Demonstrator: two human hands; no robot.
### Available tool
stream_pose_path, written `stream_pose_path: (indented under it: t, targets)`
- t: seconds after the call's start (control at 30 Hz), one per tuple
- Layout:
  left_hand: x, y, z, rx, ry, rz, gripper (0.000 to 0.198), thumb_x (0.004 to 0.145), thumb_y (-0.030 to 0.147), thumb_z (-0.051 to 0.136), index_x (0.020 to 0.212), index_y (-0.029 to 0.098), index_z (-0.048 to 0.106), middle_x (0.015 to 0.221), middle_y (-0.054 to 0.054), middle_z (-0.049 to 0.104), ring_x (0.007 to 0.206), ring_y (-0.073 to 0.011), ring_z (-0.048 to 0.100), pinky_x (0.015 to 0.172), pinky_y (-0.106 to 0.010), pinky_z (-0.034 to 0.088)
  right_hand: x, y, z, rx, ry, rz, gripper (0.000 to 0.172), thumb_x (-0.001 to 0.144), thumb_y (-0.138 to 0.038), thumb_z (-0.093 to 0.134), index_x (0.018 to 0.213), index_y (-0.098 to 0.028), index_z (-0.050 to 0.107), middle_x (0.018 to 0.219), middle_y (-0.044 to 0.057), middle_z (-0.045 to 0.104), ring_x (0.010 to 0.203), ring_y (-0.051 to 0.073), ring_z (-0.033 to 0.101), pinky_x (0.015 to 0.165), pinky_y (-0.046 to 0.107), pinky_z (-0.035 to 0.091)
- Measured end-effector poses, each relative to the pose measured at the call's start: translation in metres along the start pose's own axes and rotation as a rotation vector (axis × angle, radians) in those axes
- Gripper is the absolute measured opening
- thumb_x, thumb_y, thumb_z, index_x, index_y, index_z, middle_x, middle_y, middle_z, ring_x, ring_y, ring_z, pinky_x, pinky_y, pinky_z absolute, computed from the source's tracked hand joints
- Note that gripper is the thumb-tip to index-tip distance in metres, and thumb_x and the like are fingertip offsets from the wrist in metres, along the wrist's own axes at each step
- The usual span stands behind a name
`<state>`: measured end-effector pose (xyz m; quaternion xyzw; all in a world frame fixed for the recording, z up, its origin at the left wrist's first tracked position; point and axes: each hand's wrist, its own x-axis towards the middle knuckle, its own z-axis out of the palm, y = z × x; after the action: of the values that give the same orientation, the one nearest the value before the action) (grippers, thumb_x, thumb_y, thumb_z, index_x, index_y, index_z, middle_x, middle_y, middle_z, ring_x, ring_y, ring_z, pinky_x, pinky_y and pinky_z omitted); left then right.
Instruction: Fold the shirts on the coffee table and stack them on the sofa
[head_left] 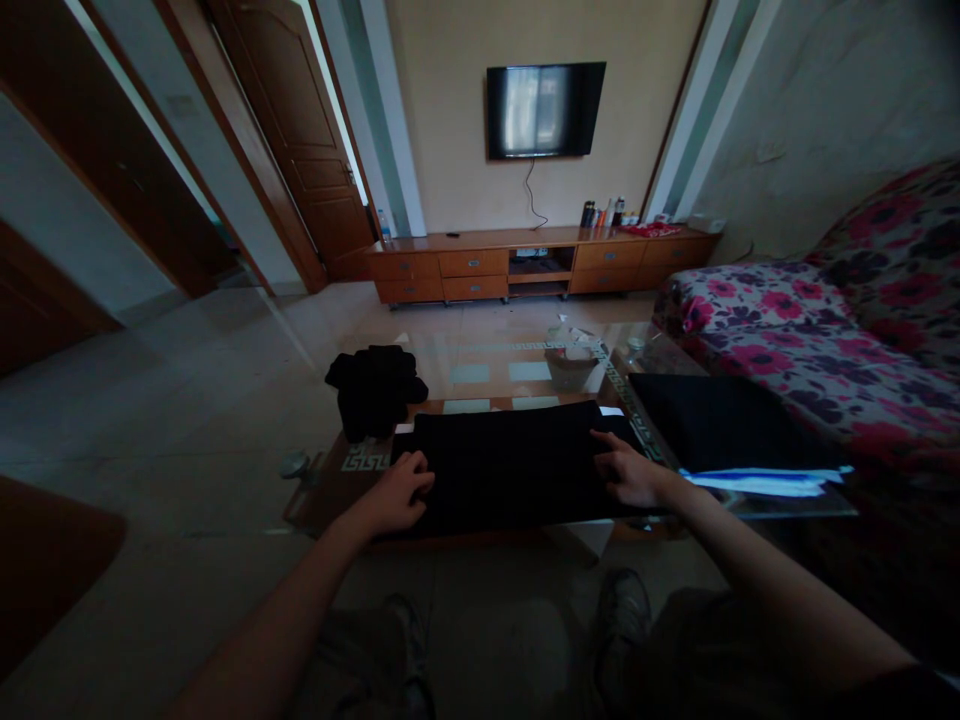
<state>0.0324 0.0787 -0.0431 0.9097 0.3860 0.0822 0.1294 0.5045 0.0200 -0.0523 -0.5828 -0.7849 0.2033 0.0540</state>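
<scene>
A folded piece of black cloth lies flat across the near part of the glass coffee table. White strips show at its two far corners. At the cloth's left edge is my left hand, its fingers bent and closed on the fabric. My right hand is at the opposite edge; its index finger points inward over the cloth while the other fingers curl against the fabric. What lies under the fingertips is hidden.
A crumpled black garment sits on the table's left side. To the right lies a stack of folded black cloth with white and blue edges. A floral sofa stands at the right. Beyond are a low wooden cabinet and a wall television.
</scene>
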Motion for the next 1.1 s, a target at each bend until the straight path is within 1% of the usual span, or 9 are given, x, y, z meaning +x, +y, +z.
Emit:
stream_pose_path:
  t: [0.13, 0.27, 0.37, 0.43, 0.53, 0.63, 0.77, 0.9, 1.1]
  targets:
    - [0.006, 0.005, -0.001, 0.116, 0.015, -0.046, 0.005, 0.082, 0.021, 0.057, 0.079, 0.023, 0.061, 0.101, -0.006, 0.057, 0.099, -0.0256, 0.055, 0.09, -0.042, 0.047, 0.004, -0.001, 0.001, -0.031, 0.058, 0.068, 0.014, 0.081, -0.022, 0.058, 0.072, -0.018, 0.067, 0.141, 0.018, 0.058, 0.148, 0.033, 0.036, 0.119, 0.045, 0.034]
    - [0.026, 0.011, 0.006, 0.179, 0.157, -0.074, 0.029, 0.1, 0.032, 0.041, 0.091, 0.023, 0.067, 0.106, -0.009, 0.061, 0.105, -0.0256, 0.059, 0.101, -0.046, 0.044, 0.016, -0.009, 0.004, -0.098, 0.333, 0.19, 0.032, 0.096, -0.043, 0.049, 0.104, -0.021, 0.071, 0.15, 0.016, 0.05, 0.135, 0.033, 0.05, 0.113, 0.049, 0.04]
    - [0.043, 0.012, 0.017, 0.176, 0.253, -0.101, 0.033, 0.099, 0.038, 0.046, 0.12, 0.021, 0.065, 0.137, -0.013, 0.056, 0.128, -0.0285, 0.053, 0.111, -0.045, 0.04, 0.029, -0.018, 0.012, -0.164, 0.425, 0.153, 0.045, 0.099, -0.045, 0.045, 0.133, -0.02, 0.062, 0.159, 0.015, 0.04, 0.146, 0.032, 0.038, 0.118, 0.049, 0.033]
    - [0.052, 0.008, 0.026, 0.193, 0.282, -0.149, 0.052, 0.093, 0.047, 0.056, 0.138, 0.021, 0.055, 0.155, -0.014, 0.044, 0.144, -0.0326, 0.04, 0.119, -0.047, 0.033, 0.035, -0.02, 0.02, -0.195, 0.403, 0.132, 0.054, 0.099, -0.048, 0.045, 0.147, -0.024, 0.053, 0.166, 0.011, 0.03, 0.154, 0.033, 0.023, 0.123, 0.052, 0.024]
    - [0.06, -0.003, 0.038, 0.215, 0.283, -0.232, 0.09, 0.079, 0.062, 0.068, 0.154, 0.02, 0.04, 0.165, -0.017, 0.032, 0.152, -0.0381, 0.027, 0.123, -0.051, 0.025, 0.04, -0.015, 0.031, -0.213, 0.321, 0.16, 0.068, 0.096, -0.062, 0.048, 0.158, -0.036, 0.037, 0.172, 0.005, 0.016, 0.157, 0.037, 0.009, 0.123, 0.061, 0.015]
    - [0.06, -0.014, 0.045, 0.204, 0.244, -0.292, 0.106, 0.076, 0.072, 0.065, 0.159, 0.018, 0.03, 0.165, -0.019, 0.031, 0.151, -0.0391, 0.03, 0.122, -0.052, 0.024, 0.041, -0.006, 0.041, -0.217, 0.269, 0.226, 0.081, 0.093, -0.073, 0.042, 0.163, -0.037, 0.023, 0.172, 0.007, 0.011, 0.157, 0.038, 0.008, 0.119, 0.07, 0.013]
    - [0.055, -0.02, 0.05, 0.214, 0.197, -0.313, 0.098, 0.085, 0.076, 0.051, 0.16, 0.018, 0.03, 0.164, -0.019, 0.034, 0.152, -0.0372, 0.029, 0.122, -0.054, 0.019, 0.04, 0.001, 0.048, -0.228, 0.278, 0.242, 0.086, 0.093, -0.075, 0.038, 0.165, -0.031, 0.018, 0.172, 0.008, 0.012, 0.157, 0.037, 0.008, 0.119, 0.071, 0.01]
    - [0.057, -0.017, 0.051, 0.244, 0.196, -0.316, 0.088, 0.089, 0.075, 0.045, 0.157, 0.019, 0.037, 0.161, -0.019, 0.039, 0.152, -0.0366, 0.03, 0.123, -0.058, 0.011, 0.046, -0.001, 0.044, -0.233, 0.278, 0.239, 0.084, 0.092, -0.075, 0.041, 0.161, -0.027, 0.032, 0.17, 0.011, 0.021, 0.156, 0.04, 0.013, 0.12, 0.07, 0.008]
    - [0.09, 0.015, 0.045, 0.261, 0.311, -0.313, 0.062, 0.099, 0.059, 0.037, 0.14, 0.016, 0.055, 0.149, -0.02, 0.054, 0.144, -0.0367, 0.042, 0.123, -0.056, 0.017, 0.084, -0.036, 0.032, -0.212, 0.474, 0.262, 0.055, 0.1, -0.057, 0.041, 0.133, -0.017, 0.058, 0.152, 0.02, 0.048, 0.146, 0.037, 0.033, 0.119, 0.063, 0.017]
